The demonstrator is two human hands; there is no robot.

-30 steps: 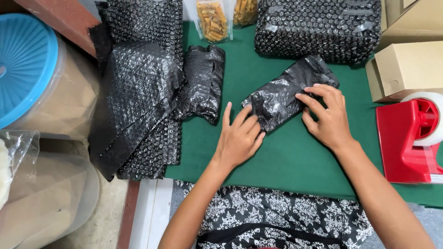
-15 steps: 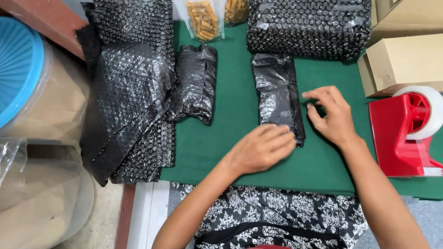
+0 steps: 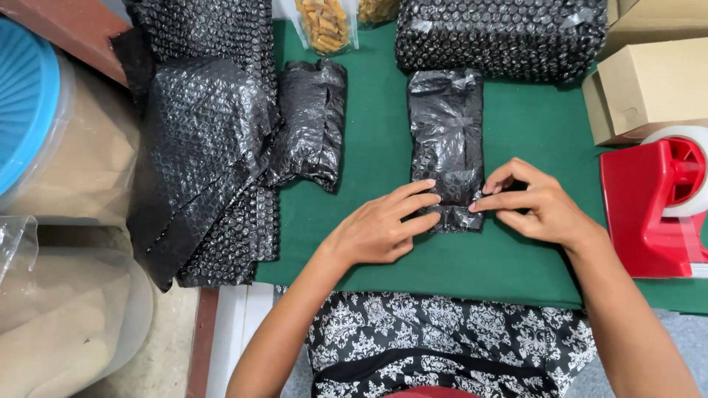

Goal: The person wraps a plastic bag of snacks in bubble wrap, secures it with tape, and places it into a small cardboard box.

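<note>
**Both hands at the near end of a black bubble-wrap parcel**

A desk [image 3: 369, 243] covered in green felt fills the middle of the view, crowded round its edges with packing stock. At its centre lies a black bubble-wrap parcel [image 3: 446, 140], long side running away from the person, flat on the felt. The left hand [image 3: 380, 228] lies over the parcel's near left corner, fingers stretched flat and pressing it down rather than gripping. The right hand [image 3: 542, 206] meets the near right corner, thumb and forefinger pinched together on the wrap's edge.

The step in hand appears to be closing the near end of the wrap, flattening and folding it in. The next move, as I judge it, calls for keeping that fold pressed while something is fetched to fasten it; the red tape dispenser [image 3: 653, 210] stands just to the right.

A second wrapped bundle [image 3: 310, 121] lies to the left, beside a loose heap of black bubble wrap [image 3: 199, 155] hanging over the desk's edge. A large wrapped block [image 3: 501, 37] sits at the far side, a cardboard box [image 3: 653, 81] at far right, and a clear pouch of yellowish snacks [image 3: 328, 26] at the top.

What the parcel contains is hidden by the wrap. The dispenser, box and a blue lid [image 3: 22, 103] at left are cut off by the frame.
</note>
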